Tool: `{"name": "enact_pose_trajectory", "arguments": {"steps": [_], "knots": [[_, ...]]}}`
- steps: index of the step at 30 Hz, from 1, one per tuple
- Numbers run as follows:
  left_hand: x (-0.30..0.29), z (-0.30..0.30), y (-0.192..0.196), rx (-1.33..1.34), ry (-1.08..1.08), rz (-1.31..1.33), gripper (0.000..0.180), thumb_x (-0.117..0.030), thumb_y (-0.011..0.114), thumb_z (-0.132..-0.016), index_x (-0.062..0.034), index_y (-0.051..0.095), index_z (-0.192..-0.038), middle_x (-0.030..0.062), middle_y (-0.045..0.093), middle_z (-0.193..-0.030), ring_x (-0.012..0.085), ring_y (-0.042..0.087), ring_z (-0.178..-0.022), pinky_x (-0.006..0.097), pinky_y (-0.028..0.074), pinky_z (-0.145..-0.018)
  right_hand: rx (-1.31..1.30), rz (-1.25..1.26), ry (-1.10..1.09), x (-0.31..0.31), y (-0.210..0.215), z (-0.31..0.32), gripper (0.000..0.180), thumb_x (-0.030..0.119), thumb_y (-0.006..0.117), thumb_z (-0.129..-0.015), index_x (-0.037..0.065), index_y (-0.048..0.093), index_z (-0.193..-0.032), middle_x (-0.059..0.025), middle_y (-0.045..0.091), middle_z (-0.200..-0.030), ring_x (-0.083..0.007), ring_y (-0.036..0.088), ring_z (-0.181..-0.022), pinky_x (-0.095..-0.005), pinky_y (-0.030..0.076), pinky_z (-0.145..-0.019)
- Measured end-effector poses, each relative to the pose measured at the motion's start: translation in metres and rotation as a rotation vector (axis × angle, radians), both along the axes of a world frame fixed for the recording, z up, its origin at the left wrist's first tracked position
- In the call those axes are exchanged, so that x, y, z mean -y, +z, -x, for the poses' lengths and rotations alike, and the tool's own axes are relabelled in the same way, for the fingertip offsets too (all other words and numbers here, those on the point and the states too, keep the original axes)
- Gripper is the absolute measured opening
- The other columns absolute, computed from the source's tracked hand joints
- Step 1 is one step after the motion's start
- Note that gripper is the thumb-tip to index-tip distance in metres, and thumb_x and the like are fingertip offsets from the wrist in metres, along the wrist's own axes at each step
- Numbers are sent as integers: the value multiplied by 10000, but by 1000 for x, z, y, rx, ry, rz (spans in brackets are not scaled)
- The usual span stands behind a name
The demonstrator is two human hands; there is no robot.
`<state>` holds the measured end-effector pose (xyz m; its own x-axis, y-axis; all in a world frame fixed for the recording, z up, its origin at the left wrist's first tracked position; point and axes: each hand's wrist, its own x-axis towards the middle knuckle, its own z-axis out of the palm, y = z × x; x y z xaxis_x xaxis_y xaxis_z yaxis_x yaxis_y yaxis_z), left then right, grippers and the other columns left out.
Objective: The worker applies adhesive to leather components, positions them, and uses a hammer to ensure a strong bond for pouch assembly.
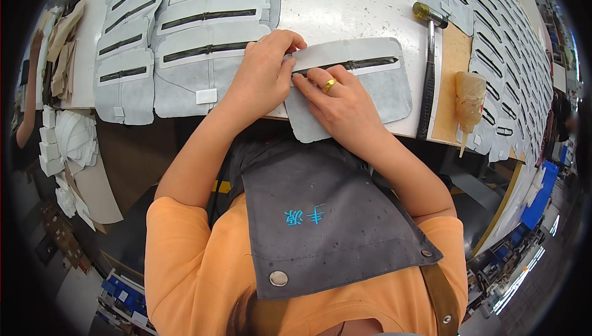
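Grey zippered panel (364, 83) is pinched by left hand (262, 74), pressed flat by right hand (339, 104) fingers; zip strip misalignment risked if panel is slid off table edge (345, 9).

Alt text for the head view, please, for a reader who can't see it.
Both hands, the left hand and the ringed right hand, press a grey panel with a dark zipper at a white table edge. Stacks of similar panels, a hammer and a glue bottle lie around.

A flat grey leather panel (370, 83) with a dark zipper slot along its top lies at the tabletop's (345, 9) near edge, one corner overhanging.
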<state>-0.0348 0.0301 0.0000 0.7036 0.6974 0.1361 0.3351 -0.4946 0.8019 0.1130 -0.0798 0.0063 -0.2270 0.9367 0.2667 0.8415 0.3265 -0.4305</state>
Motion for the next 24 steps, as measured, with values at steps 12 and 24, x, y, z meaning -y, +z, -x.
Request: {"name": "enact_pose_trajectory", "arguments": {"steps": [12, 24], "knots": [[-10, 2, 9, -28, -11, 217, 228, 19, 565, -805, -14, 566, -1031, 91, 580, -886, 191, 555, -821, 302, 471, -768, -65, 29, -30, -2, 2, -2, 443, 1, 650, -714, 80, 625, -1150, -43, 573, -1051, -240, 544, -886, -340, 471, -809], [-18, -7, 16, -106, -9, 233, 218, 9, 574, -795, -13, 572, -1011, 93, 591, -884, 195, 557, -825, 314, 468, -768, 179, 91, 125, -11, 13, -18, 457, -2, 593, -760, 151, 602, -1190, -44, 568, -1054, -248, 536, -919, -366, 436, -855]]}}
